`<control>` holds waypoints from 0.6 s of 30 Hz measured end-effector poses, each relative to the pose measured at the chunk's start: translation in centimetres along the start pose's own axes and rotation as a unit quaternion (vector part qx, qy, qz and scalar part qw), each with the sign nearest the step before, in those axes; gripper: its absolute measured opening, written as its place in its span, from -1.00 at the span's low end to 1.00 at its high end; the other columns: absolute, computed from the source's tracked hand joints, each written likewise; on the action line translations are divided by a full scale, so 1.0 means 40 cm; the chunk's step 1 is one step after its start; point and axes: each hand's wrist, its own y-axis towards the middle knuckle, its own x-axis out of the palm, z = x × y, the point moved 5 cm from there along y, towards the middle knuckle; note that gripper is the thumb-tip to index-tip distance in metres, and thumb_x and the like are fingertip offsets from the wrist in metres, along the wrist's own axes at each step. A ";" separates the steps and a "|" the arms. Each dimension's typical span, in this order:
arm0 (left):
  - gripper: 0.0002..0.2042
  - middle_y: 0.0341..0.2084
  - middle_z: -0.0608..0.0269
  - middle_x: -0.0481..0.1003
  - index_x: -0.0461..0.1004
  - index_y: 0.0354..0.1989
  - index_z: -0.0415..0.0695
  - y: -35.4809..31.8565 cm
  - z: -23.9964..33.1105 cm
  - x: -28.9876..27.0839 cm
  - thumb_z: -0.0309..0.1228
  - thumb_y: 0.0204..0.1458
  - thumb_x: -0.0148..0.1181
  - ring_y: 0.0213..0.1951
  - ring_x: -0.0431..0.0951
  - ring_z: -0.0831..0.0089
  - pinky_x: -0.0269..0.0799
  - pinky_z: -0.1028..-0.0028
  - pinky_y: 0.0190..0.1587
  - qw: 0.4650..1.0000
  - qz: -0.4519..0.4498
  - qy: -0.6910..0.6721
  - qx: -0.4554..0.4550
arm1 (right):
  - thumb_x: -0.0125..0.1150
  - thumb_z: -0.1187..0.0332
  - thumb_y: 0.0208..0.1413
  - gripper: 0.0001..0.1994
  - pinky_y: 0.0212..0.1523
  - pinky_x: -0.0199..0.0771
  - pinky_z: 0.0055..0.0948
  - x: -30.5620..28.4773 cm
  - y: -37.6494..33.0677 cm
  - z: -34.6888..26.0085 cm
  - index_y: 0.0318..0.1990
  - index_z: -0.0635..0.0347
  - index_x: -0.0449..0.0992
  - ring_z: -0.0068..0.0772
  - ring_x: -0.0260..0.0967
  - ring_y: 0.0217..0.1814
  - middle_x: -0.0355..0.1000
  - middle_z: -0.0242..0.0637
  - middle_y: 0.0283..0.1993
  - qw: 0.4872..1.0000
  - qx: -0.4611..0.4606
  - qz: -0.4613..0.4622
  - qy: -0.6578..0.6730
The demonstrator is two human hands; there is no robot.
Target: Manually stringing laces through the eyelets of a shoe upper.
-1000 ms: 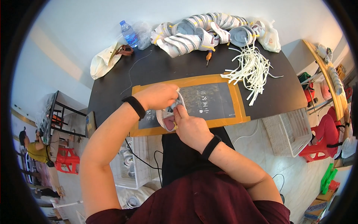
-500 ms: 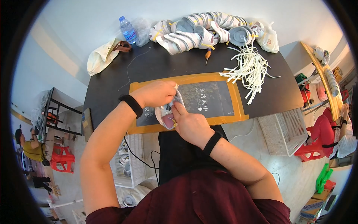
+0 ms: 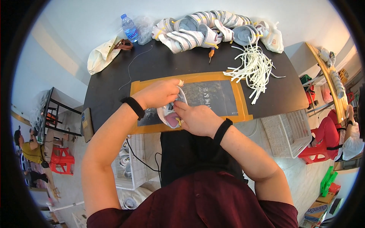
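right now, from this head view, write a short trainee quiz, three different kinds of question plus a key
1. True or false: the left hand and the right hand both touch the same shoe upper.
2. Which of these lies on the right half of the dark table?
A. cream cloth bag
B. bundle of white strips
C. capped bottle
3. Fill in: the orange-handled tool lies ____ the piled shoe uppers and the tape-edged sheet.

Key: 1. True; 2. B; 3. between
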 end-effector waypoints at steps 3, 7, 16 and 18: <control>-0.91 -0.02 0.04 0.45 0.49 -0.41 -0.27 -0.011 0.006 -0.004 -0.50 0.01 0.12 -0.09 0.50 0.03 0.43 0.25 -0.06 0.999 0.034 0.019 0.017 | 0.09 0.31 0.04 -0.53 -0.23 0.59 -0.19 0.006 0.002 -0.009 0.14 0.28 0.39 -0.08 0.54 -0.26 0.31 -0.17 0.23 0.999 0.001 0.024 -0.032; -0.92 -0.03 0.12 0.46 0.50 -0.41 -0.22 -0.019 0.023 -0.007 -0.48 -0.01 0.15 -0.10 0.50 0.07 0.45 0.24 -0.09 0.994 0.082 0.067 0.037 | 0.09 0.32 0.03 -0.53 -0.26 0.59 -0.19 0.014 -0.002 -0.023 0.13 0.27 0.40 -0.07 0.54 -0.27 0.32 -0.14 0.21 0.997 0.046 0.041 -0.046; -0.92 0.00 0.08 0.47 0.49 -0.40 -0.25 -0.023 0.029 0.006 -0.50 0.02 0.14 0.03 0.47 0.11 0.41 0.29 0.04 0.996 0.074 0.045 0.032 | 0.10 0.32 0.01 -0.62 -0.25 0.59 -0.14 -0.002 0.014 -0.020 0.00 0.26 0.38 0.00 0.53 -0.26 0.31 -0.05 0.18 1.000 -0.015 0.012 -0.008; -0.93 0.01 0.13 0.47 0.51 -0.38 -0.22 -0.027 0.028 0.007 -0.50 0.00 0.14 0.05 0.46 0.13 0.40 0.28 0.05 0.997 0.061 0.046 0.022 | 0.10 0.31 0.01 -0.65 -0.22 0.58 -0.12 -0.001 0.013 -0.021 -0.04 0.25 0.36 0.03 0.53 -0.25 0.30 -0.05 0.18 1.000 -0.002 0.003 -0.002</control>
